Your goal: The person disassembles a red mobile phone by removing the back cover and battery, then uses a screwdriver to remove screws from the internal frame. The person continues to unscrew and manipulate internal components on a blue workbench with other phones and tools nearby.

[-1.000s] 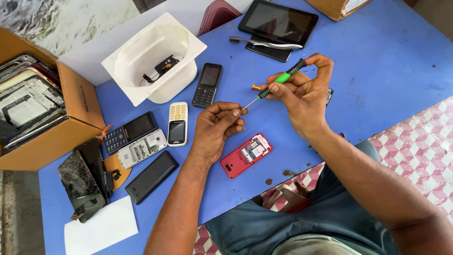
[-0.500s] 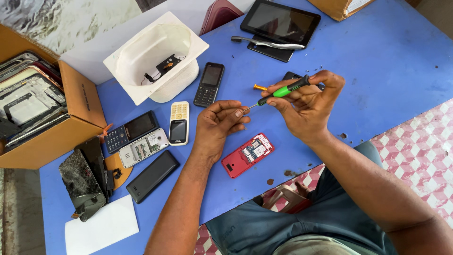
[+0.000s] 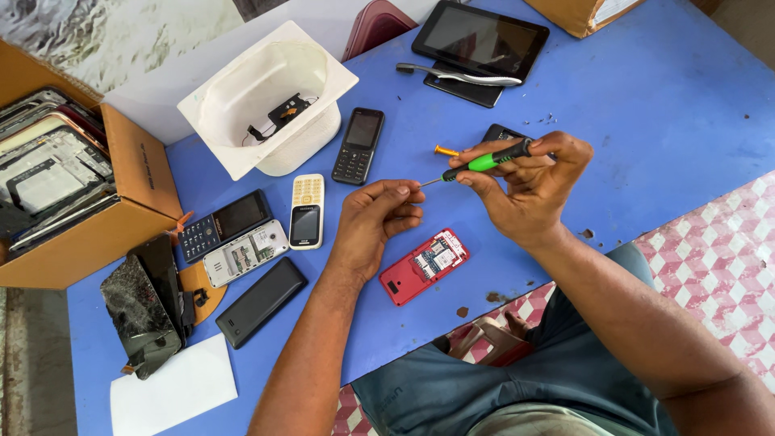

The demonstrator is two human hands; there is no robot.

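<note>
My right hand (image 3: 529, 190) grips a green-and-black screwdriver (image 3: 483, 161), its thin tip pointing left toward my left hand (image 3: 373, 222). My left hand's fingers curl together at the tip, pinching something too small to make out. Just below both hands a red opened phone (image 3: 423, 265) lies on the blue table (image 3: 646, 105) with its inner parts showing. An orange-handled tool (image 3: 446, 151) lies behind the screwdriver.
A white tub (image 3: 242, 121) with small parts stands at the back. Several phones lie left: black (image 3: 359, 145), white (image 3: 306, 211), dark keypad (image 3: 223, 224), silver opened (image 3: 245, 253), black cover (image 3: 261, 301). A cardboard box (image 3: 121, 218) of screens, a broken screen (image 3: 145, 303), a tablet (image 3: 480, 36).
My right hand has tilted the screwdriver flatter and shifted slightly down. My left hand stays at the tip, fingers still bunched.
</note>
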